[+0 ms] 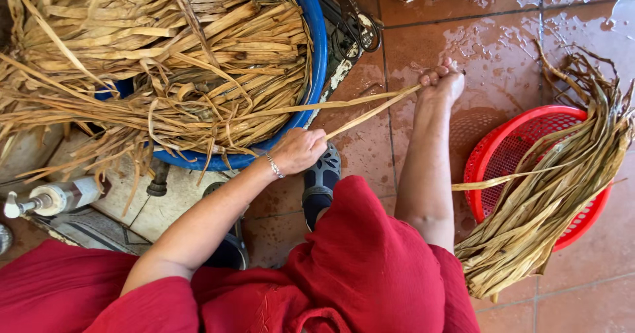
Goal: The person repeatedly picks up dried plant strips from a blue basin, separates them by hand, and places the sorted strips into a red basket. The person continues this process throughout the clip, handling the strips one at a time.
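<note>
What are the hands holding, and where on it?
Both hold one long dried tan leaf strip: right hand grips its far end, left hand pinches it nearer the tub.

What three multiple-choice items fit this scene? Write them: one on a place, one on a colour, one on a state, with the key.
1. Where does the darker bundle of leaves lie?
A. Across the red basket
B. Inside the blue tub
C. On the person's lap

2. What colour is the tub that holds the pale dry leaves?
A. Green
B. Blue
C. White

3. How is the leaf strip held?
A. Lying loose on the floor
B. Rolled into a ball
C. Stretched between the left hand and the right hand

Key: 1 A, the bundle rests over the basket's rim; 2 B, its rim shows blue; 3 C, both hands grip it.
</note>
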